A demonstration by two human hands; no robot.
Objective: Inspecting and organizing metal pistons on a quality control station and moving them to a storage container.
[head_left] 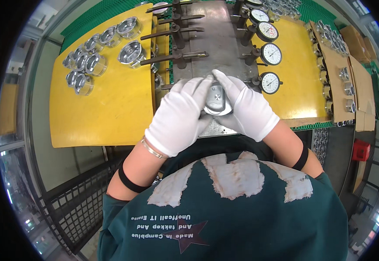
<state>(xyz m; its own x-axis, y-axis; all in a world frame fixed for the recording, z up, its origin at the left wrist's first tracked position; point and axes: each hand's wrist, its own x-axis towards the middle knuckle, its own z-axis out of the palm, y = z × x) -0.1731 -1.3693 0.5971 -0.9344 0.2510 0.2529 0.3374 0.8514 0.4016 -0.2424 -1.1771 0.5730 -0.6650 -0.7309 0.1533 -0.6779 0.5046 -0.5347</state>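
Both my hands wear white gloves and meet at the near end of the grey metal gauge bench. Between them is a silvery metal piston, its shaped end face turned up. My left hand wraps its left side. My right hand closes on its right side, thumb and fingers bent around it. The piston's lower part and whether it touches the bench are hidden by the gloves. Just right of my right hand stands a round white dial gauge. A dark metal arm reaches over the bench beyond my left hand.
On the yellow board at left stand several pistons. More dial gauges line the right of the bench plate. Another yellow board and a cardboard sheet with more metal parts lie farther right.
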